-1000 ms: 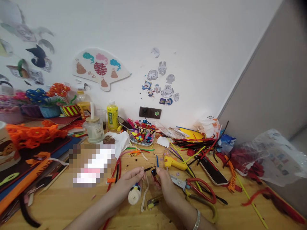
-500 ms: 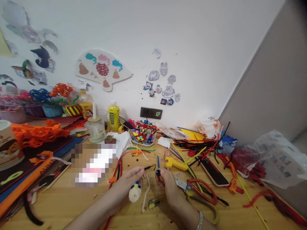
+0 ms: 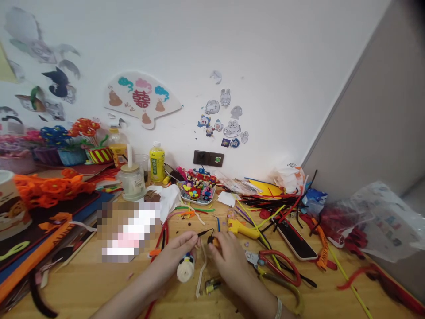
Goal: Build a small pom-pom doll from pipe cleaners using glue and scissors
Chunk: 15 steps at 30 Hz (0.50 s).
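My left hand [image 3: 175,250] pinches one end of a short black pipe cleaner [image 3: 205,232] and rests over a small white figure [image 3: 185,269] on the wooden table [image 3: 99,288]. My right hand [image 3: 229,257] is closed on the wire's other end, where a small black ball with an orange bit [image 3: 213,241] sits at my fingertips. The two hands are close together near the table's front middle. A bracelet [image 3: 278,307] circles my right wrist.
A yellow glue gun [image 3: 244,227], red-handled scissors [image 3: 275,263], a phone [image 3: 295,239] and a heap of coloured pipe cleaners [image 3: 275,199] lie right of my hands. Orange craft pieces [image 3: 46,188], a jar [image 3: 132,181], a yellow bottle [image 3: 156,162] and a plastic bag [image 3: 378,221] ring the table.
My right hand has moved left toward my left hand, bringing the black ball up to the wire's end. The left hand has barely moved.
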{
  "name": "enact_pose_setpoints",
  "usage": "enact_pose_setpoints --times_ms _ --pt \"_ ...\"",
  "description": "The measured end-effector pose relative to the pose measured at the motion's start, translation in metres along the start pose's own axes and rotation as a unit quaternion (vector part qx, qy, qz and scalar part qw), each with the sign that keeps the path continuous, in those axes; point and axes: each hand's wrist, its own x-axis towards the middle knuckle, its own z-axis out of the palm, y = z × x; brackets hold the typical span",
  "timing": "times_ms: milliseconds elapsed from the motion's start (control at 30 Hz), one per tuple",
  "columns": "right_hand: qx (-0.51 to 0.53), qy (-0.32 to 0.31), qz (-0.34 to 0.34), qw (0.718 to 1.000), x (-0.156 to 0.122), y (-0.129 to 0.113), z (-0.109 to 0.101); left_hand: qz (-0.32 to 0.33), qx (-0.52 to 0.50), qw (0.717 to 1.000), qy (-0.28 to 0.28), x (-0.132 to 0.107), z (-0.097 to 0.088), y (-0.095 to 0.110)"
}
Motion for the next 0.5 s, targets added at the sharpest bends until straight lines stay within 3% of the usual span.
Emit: enact_pose_setpoints --times_ms 100,267,400,500 --pt "-0.079 -0.020 -0.042 0.996 -0.005 -0.006 0.004 0.006 0.003 1.000 -0.003 0.002 -0.002 -0.001" --pt "-0.085 -0.021 -0.036 0.996 0.002 -0.003 -0.001 0.007 0.002 1.000 -0.012 0.002 -0.002 0.000" --pt "-0.096 -0.016 0.038 0.995 0.017 0.012 -0.038 0.000 0.014 1.000 -0.003 0.003 -0.003 0.000" --pt "-0.139 -0.056 0.126 0.981 0.011 0.029 -0.073 -0.014 0.035 0.999 0.012 0.001 -0.004 0.003"
